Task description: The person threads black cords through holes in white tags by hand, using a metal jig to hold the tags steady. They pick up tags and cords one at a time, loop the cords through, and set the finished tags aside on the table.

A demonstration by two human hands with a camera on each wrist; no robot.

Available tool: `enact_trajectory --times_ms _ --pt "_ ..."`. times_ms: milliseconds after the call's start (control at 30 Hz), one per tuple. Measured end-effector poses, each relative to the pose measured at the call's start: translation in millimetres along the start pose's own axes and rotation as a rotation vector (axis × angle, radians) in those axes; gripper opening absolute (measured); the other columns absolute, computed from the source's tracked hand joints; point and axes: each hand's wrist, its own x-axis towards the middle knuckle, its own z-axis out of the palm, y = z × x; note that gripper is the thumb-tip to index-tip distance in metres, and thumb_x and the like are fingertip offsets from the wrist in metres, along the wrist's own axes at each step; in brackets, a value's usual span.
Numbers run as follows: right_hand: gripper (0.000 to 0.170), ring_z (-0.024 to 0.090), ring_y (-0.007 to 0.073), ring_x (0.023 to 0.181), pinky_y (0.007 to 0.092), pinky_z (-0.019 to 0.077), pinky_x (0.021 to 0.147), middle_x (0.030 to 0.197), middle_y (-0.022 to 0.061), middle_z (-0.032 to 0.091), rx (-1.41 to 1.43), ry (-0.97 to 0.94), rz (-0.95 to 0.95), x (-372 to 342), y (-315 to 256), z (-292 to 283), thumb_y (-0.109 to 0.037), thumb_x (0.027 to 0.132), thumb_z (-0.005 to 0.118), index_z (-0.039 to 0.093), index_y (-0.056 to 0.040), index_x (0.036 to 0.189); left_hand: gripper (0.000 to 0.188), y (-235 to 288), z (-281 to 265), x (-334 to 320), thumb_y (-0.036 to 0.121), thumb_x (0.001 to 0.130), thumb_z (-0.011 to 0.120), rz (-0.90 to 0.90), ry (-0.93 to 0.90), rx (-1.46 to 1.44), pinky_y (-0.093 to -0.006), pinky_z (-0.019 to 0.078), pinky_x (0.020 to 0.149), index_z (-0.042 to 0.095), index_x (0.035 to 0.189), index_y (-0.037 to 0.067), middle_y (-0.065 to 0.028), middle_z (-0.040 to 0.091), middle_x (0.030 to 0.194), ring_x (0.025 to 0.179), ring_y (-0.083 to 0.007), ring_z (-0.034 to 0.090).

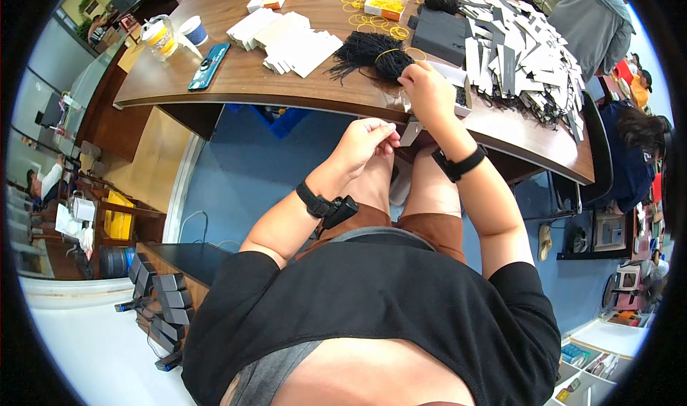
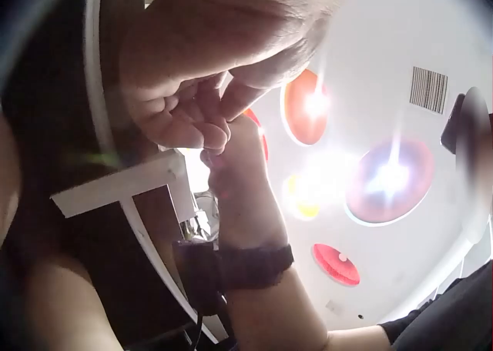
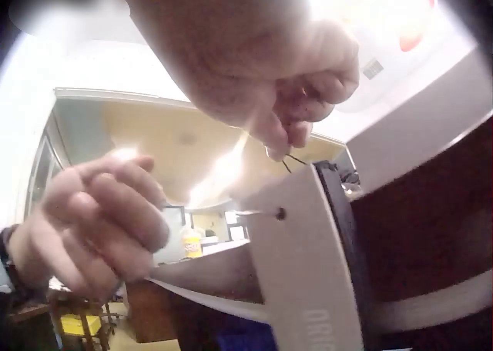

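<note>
My right hand (image 1: 429, 95) is at the table's front edge, its fingertips pinching a thin black cord (image 3: 294, 163) in the right wrist view. Below those fingertips a white tag (image 3: 296, 251) with a small hole and printed letters hangs over the edge. A thin strand reaches leftward from the hole. Lower and to the left in the head view, my left hand (image 1: 365, 145) has its fingers curled and thumb against them; nothing in it can be made out. Beside my right hand lies a black cord bundle (image 1: 390, 62) bound with a yellow band.
White cards (image 1: 286, 41) lie on the table's left part (image 1: 250, 84), near a phone (image 1: 209, 66) and cups (image 1: 193, 30). Farther right are a black box (image 1: 438, 35), an open tray (image 1: 461, 95) and heaped tags (image 1: 529, 55). Yellow bands (image 1: 379, 25) lie at the back.
</note>
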Motion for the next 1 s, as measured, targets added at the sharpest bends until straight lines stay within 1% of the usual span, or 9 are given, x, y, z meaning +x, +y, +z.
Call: enact_trajectory --times_ms 267,367,500,533,567,667,767,867,1000 --pt "0.009 0.06 0.0237 0.064 0.0327 0.0488 0.056 0.071 0.005 0.055 0.028 -0.099 -0.228 -79 -38 -45 -0.016 0.072 0.067 0.06 -0.0106 0.075 0.041 10 -1 24 0.033 0.097 0.038 -0.205 -0.205 -0.524 -0.0345 0.052 0.077 0.053 0.11 -0.003 -0.014 0.063 0.099 0.087 -0.0212 0.063" --pt "0.011 0.058 0.0238 0.065 0.0353 0.0485 0.056 0.07 0.006 0.051 0.168 -0.147 -0.2 -99 -47 -45 -0.013 0.073 0.065 0.054 -0.0094 0.072 0.031 17 7 25 0.026 0.097 0.041 -0.271 -0.081 -0.604 -0.0303 0.0511 0.067 0.056 0.101 -0.001 -0.0092 0.061 0.086 0.074 -0.0181 0.059" --pt "0.015 0.06 0.0259 0.069 0.035 0.0487 0.057 0.072 0.0083 0.055 0.398 -0.261 0.009 -117 -46 -48 -0.015 0.074 0.068 0.058 -0.0053 0.076 0.023 8 5 21 0.021 0.097 0.043 -0.138 -0.145 -0.467 -0.0224 0.0383 0.052 0.056 0.093 0.002 -0.0004 0.049 0.068 0.055 -0.009 0.042" --pt "0.012 0.059 0.0193 0.064 0.0301 0.0465 0.058 0.074 0.0097 0.059 0.552 -0.199 0.042 -118 -38 -45 -0.007 0.076 0.068 0.06 0.0 0.082 0.023 7 8 14 0.021 0.097 0.043 -0.109 -0.155 -0.394 -0.0213 0.0343 0.05 0.056 0.09 0.003 0.001 0.046 0.066 0.054 -0.0077 0.038" --pt "0.015 0.059 0.0172 0.067 0.029 0.0465 0.06 0.074 0.0075 0.062 0.687 -0.227 0.307 -117 -33 -50 -0.015 0.081 0.065 0.065 -0.001 0.084 0.023 8 12 6 0.021 0.096 0.043 -0.081 -0.166 -0.321 -0.0201 0.0302 0.048 0.055 0.088 0.003 0.0024 0.043 0.063 0.052 -0.0064 0.034" --pt "0.026 0.057 0.01 0.072 0.0236 0.0445 0.064 0.08 0.0013 0.062 1.275 -0.318 0.718 -101 -11 -54 -0.019 0.092 0.053 0.064 0.0029 0.1 0.025 12 31 -18 0.023 0.096 0.046 -0.029 -0.15 -0.074 -0.0184 0.0292 0.047 0.057 0.086 0.002 0.0028 0.046 0.062 0.05 -0.0038 0.034" --pt "0.027 0.058 0.0098 0.069 0.0205 0.0452 0.065 0.08 0.0049 0.063 1.424 -0.483 0.539 -90 -20 -65 -0.02 0.092 0.052 0.064 0.0024 0.102 0.025 11 38 -25 0.023 0.096 0.047 0.003 -0.17 0.125 -0.0184 0.0348 0.049 0.059 0.088 0.002 0.0012 0.053 0.067 0.054 -0.0041 0.041" --pt "0.025 0.058 0.0108 0.067 0.022 0.0461 0.066 0.079 0.0062 0.065 1.526 -0.602 0.655 -85 -15 -70 -0.018 0.092 0.052 0.065 0.002 0.099 0.025 8 39 -26 0.022 0.096 0.046 0.087 -0.232 0.271 -0.019 0.0393 0.053 0.06 0.092 0.001 -0.0003 0.058 0.072 0.058 -0.0052 0.048" --pt "0.025 0.059 0.0107 0.07 0.0234 0.0468 0.066 0.079 0.0068 0.066 1.438 -0.442 0.778 -94 -2 -58 -0.02 0.092 0.053 0.067 0.0014 0.093 0.026 10 43 -34 0.02 0.096 0.045 0.179 -0.228 0.421 -0.0196 0.0405 0.055 0.061 0.1 0.0 -0.001 0.059 0.075 0.06 -0.0053 0.049"
